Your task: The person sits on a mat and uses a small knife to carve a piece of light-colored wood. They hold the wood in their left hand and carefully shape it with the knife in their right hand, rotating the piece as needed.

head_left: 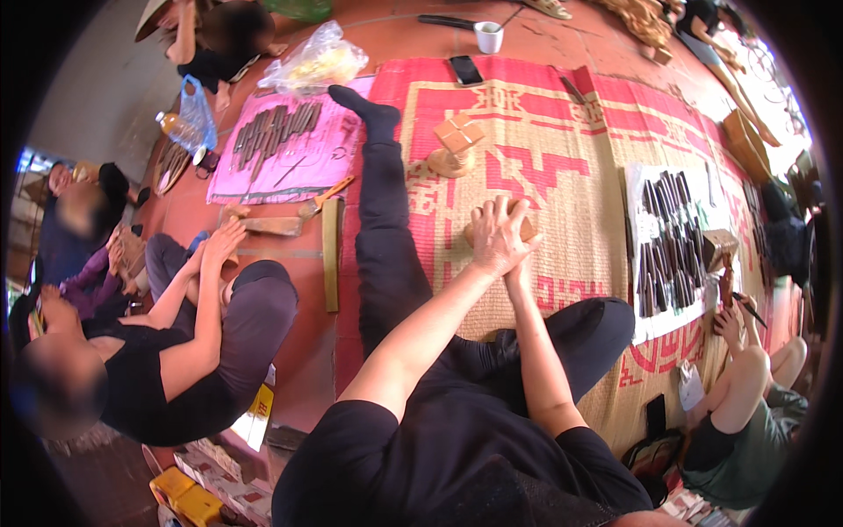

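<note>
My left hand (499, 239) lies over my right hand (524, 253) above the woven mat, just in front of my lap. Both are closed on a tan-brown wooden piece (529, 230), with the left fingers curled over its top. Only its edges show at the sides of the fingers, so its full shape is hidden. Much of the right hand is covered by the left. Beyond my hands, a light wooden block (459, 132) marked with crossing lines rests by a round pale wooden base (451, 162).
Rows of dark carving tools (669, 241) lie on a white sheet to the right; more tools (277, 136) lie on a pink cloth at the far left. A phone (466, 69) and white cup (488, 37) are farther off. My outstretched leg (384, 220) crosses the mat. People sit either side.
</note>
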`<state>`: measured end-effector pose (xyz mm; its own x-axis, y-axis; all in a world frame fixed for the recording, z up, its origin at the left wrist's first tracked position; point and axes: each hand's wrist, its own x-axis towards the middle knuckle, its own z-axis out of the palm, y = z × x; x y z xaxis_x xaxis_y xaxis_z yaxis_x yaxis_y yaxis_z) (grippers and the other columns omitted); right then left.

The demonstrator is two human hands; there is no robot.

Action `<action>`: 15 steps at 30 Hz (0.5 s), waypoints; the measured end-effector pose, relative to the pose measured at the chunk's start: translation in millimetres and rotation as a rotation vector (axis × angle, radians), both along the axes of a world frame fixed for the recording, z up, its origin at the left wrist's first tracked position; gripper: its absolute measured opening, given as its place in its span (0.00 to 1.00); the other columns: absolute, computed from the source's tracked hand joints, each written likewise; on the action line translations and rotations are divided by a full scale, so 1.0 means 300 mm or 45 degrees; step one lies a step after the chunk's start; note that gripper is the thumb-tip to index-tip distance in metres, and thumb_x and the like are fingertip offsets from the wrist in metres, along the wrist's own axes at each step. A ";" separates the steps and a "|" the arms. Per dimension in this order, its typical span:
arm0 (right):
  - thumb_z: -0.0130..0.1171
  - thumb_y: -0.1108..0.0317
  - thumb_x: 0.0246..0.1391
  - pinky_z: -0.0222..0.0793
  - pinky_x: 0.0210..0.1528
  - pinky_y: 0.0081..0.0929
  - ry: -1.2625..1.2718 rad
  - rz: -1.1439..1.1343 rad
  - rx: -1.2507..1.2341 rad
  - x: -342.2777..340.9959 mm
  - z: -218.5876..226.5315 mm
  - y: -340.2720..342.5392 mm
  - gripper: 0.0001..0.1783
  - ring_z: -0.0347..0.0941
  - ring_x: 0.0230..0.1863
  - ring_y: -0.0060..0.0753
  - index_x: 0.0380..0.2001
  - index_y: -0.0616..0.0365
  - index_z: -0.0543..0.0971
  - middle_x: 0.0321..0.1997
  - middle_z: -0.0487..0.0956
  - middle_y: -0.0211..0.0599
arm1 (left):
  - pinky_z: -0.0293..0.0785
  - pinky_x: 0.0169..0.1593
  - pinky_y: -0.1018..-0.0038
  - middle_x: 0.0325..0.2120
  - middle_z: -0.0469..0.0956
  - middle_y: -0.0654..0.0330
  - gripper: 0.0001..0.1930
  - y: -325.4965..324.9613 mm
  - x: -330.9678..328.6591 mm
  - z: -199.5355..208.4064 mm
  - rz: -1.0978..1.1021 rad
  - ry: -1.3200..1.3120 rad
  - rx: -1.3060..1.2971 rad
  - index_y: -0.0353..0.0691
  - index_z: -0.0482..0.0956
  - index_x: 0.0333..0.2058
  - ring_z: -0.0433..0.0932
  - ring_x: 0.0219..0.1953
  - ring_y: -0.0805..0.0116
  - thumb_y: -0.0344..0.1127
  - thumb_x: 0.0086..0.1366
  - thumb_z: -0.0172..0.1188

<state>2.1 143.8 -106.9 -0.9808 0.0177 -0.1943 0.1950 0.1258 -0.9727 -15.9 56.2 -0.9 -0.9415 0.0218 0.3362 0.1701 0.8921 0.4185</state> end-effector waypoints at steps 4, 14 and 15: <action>0.50 0.51 0.62 0.71 0.47 0.42 0.134 -0.066 0.373 0.053 -0.019 -0.043 0.26 0.77 0.47 0.46 0.55 0.57 0.74 0.45 0.81 0.51 | 0.61 0.51 0.55 0.48 0.71 0.57 0.34 0.002 -0.004 0.002 -0.004 -0.021 -0.044 0.48 0.75 0.52 0.69 0.48 0.56 0.57 0.48 0.69; 0.51 0.54 0.60 0.70 0.47 0.48 0.006 0.136 0.626 0.075 0.077 -0.050 0.25 0.75 0.49 0.60 0.55 0.59 0.73 0.47 0.79 0.59 | 0.62 0.51 0.56 0.47 0.71 0.58 0.34 -0.003 -0.004 -0.013 0.006 -0.022 -0.071 0.50 0.74 0.52 0.70 0.49 0.57 0.57 0.47 0.70; 0.51 0.55 0.60 0.70 0.47 0.48 -0.017 0.159 0.647 0.097 0.091 -0.061 0.25 0.75 0.49 0.60 0.55 0.59 0.73 0.47 0.79 0.59 | 0.62 0.51 0.56 0.46 0.71 0.57 0.34 -0.005 -0.002 -0.019 0.009 -0.018 -0.066 0.50 0.74 0.52 0.70 0.48 0.57 0.57 0.47 0.70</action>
<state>31.2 125.3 -79.5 -0.9789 -0.0038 -0.2042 0.1605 0.6043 -0.7804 -16.4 54.6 -6.6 -0.9463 0.0320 0.3216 0.1580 0.9139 0.3739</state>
